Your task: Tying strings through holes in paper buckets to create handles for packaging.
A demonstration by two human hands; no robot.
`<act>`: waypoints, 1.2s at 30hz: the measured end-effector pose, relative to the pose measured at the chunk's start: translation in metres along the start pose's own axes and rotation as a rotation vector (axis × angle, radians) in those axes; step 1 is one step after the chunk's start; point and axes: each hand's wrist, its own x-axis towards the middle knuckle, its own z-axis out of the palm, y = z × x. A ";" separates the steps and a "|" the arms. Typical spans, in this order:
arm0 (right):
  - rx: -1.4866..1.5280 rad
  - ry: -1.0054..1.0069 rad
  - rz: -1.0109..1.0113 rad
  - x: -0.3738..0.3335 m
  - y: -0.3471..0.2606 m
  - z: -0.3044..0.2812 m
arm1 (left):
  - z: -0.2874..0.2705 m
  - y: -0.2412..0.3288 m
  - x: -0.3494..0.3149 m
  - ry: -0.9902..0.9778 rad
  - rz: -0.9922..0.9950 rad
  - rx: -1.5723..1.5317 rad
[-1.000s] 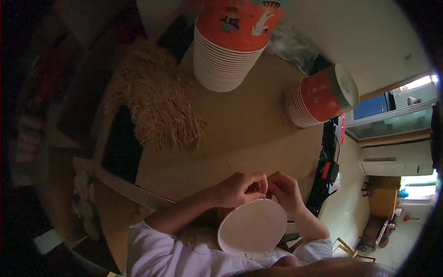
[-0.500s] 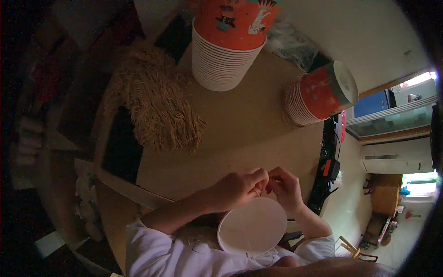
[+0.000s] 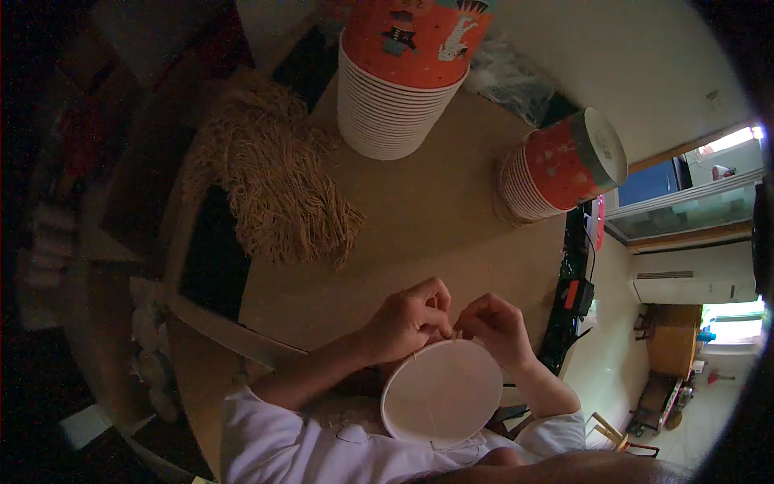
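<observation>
A white round paper bucket [image 3: 442,395] rests against my shirt, its pale circular side facing up and a thin string running across it. At its far rim my left hand [image 3: 413,319] pinches a thin string, with a strand visible over the rim below it. Just to the right, my right hand [image 3: 496,327] is closed, thumb and fingers pressed together on the string at the same rim. The fingertips of both hands are close together, and the string between them is too small to see clearly.
A heap of brown string [image 3: 278,185] lies on the brown tabletop [image 3: 403,250] at left. A tall stack of orange and white paper buckets [image 3: 395,105] stands behind. Another stack [image 3: 556,165] is at right. Clear plastic wrapping [image 3: 512,81] sits at the back; a dark device [image 3: 579,297] lies right.
My left hand has shifted slightly left and its fingers have drawn apart from my right hand. A strand now shows over the rim's left part.
</observation>
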 end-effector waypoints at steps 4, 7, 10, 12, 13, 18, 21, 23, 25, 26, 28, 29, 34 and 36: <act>-0.071 -0.006 -0.033 0.001 0.002 -0.005 | 0.001 0.002 0.001 -0.026 0.061 0.159; -0.160 -0.021 -0.078 0.004 -0.003 -0.004 | 0.001 0.001 0.002 -0.011 0.092 0.209; -0.199 0.030 0.035 0.005 -0.004 -0.003 | 0.002 0.002 0.002 -0.023 0.098 0.203; -0.172 0.012 0.040 0.007 0.001 -0.005 | 0.002 0.002 0.003 -0.058 0.104 0.201; -0.173 0.011 0.039 0.008 0.002 -0.005 | 0.002 0.003 0.003 -0.092 0.108 0.201; -0.102 -0.030 0.033 0.009 0.002 -0.007 | 0.005 -0.007 -0.002 -0.098 0.191 0.309; 0.007 -0.031 0.016 0.010 0.000 -0.005 | 0.007 -0.012 -0.005 -0.112 0.181 0.364; 0.028 0.005 -0.039 0.014 0.004 -0.015 | 0.009 -0.012 -0.007 -0.104 0.198 0.380; 0.048 0.041 -0.094 0.015 0.003 -0.025 | 0.009 -0.008 -0.007 -0.137 0.181 0.392; -0.037 0.010 -0.174 0.014 -0.001 -0.028 | 0.010 -0.005 -0.005 -0.138 0.182 0.391; -0.121 -0.020 -0.254 0.016 -0.013 -0.030 | 0.013 -0.001 -0.002 -0.017 0.275 0.409; -0.352 -0.148 -0.410 0.020 -0.024 -0.028 | 0.012 0.001 -0.003 -0.018 0.270 0.410; -0.585 -0.317 -0.429 0.021 -0.030 -0.029 | 0.012 0.003 -0.005 0.014 0.219 0.398; -0.676 -0.296 -0.427 0.019 -0.026 -0.033 | 0.011 0.006 -0.003 0.006 0.217 0.404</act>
